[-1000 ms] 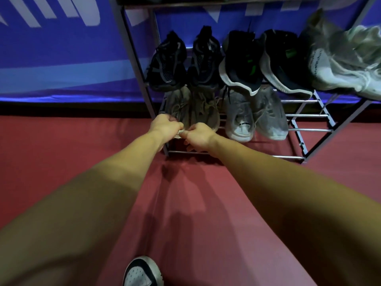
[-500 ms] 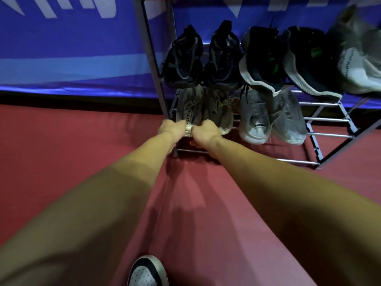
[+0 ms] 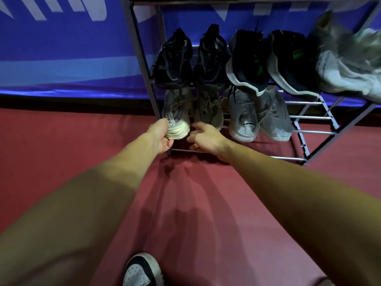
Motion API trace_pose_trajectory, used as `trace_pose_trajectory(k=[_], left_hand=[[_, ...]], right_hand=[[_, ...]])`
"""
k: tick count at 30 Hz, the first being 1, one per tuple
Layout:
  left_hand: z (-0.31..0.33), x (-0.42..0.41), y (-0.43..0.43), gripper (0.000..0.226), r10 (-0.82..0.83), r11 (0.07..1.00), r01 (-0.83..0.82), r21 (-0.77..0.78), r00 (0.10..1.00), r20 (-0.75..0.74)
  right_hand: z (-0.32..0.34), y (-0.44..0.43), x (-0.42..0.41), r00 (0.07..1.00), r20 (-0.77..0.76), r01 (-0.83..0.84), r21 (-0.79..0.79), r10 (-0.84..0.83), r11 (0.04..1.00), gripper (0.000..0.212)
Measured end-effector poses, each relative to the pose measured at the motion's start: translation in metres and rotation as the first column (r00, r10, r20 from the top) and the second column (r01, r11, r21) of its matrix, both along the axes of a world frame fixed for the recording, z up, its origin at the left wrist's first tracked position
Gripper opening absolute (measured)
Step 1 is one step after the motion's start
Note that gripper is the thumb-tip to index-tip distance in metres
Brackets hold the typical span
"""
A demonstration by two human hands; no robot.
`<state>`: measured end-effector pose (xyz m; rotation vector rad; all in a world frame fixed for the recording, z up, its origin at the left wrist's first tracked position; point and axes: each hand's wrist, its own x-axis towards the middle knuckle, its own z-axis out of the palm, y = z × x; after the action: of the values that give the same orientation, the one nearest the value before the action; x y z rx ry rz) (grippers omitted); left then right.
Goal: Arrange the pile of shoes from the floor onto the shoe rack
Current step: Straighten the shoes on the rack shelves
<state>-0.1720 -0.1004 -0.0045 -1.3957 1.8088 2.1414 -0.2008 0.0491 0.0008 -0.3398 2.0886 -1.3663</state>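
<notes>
The beige shoe [image 3: 177, 118] sits on the lowest shelf of the shoe rack [image 3: 313, 132], heel toward the person. The left hand [image 3: 159, 138] cups that heel, thumb against its side and fingers curled beneath. The second beige shoe [image 3: 210, 108] stands just beyond the right hand [image 3: 206, 138], whose fingers are loosely bent and hold nothing. Right of that hand stands a grey pair [image 3: 259, 116]; above both hands hang black shoes [image 3: 175, 62]. Behind the arms, a black-and-white shoe [image 3: 142, 270] lies on the red floor [image 3: 61, 141].
</notes>
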Motion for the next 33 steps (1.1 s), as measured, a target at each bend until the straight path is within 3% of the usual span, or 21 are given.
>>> trace_pose_trajectory(k=[5,9,12,15,21,23,27,33], left_hand=[[0.011,0.009,0.005,0.017,-0.023,0.997,0.022,-0.075,0.999,-0.021],[0.012,0.016,0.007,0.026,-0.087,0.989,0.089,-0.115,0.996,0.018],[0.011,0.017,0.012,0.020,-0.134,0.981,0.135,-0.137,0.991,0.021],[0.016,0.016,0.014,0.014,-0.173,0.978,0.177,-0.112,0.984,0.046],[0.018,0.011,0.006,0.018,-0.108,0.986,0.110,-0.126,0.994,0.020],[0.016,0.008,0.003,0.026,-0.074,0.992,0.071,-0.101,0.997,-0.025],[0.016,0.000,0.006,0.061,0.022,0.993,-0.031,-0.115,0.997,-0.077],[0.012,-0.004,0.024,0.080,0.081,0.989,-0.097,-0.113,0.987,-0.139]], right_hand=[[0.007,0.012,-0.001,0.998,-0.047,0.049,0.015,-0.048,0.999,0.046],[0.011,0.024,-0.003,0.989,0.003,0.151,-0.053,-0.151,0.987,0.050],[0.011,0.032,-0.005,0.974,0.039,0.227,-0.129,-0.224,0.965,0.046],[0.013,0.039,-0.014,0.913,0.119,0.408,-0.312,-0.391,0.858,0.032],[0.010,0.054,-0.036,0.768,0.198,0.640,-0.287,-0.609,0.713,0.026],[0.009,0.054,-0.038,0.743,0.233,0.669,-0.302,-0.627,0.680,0.017],[0.011,0.050,-0.044,0.695,0.313,0.719,-0.318,-0.647,0.618,0.023],[0.017,0.045,-0.046,0.641,0.381,0.767,-0.339,-0.666,0.544,0.027]])
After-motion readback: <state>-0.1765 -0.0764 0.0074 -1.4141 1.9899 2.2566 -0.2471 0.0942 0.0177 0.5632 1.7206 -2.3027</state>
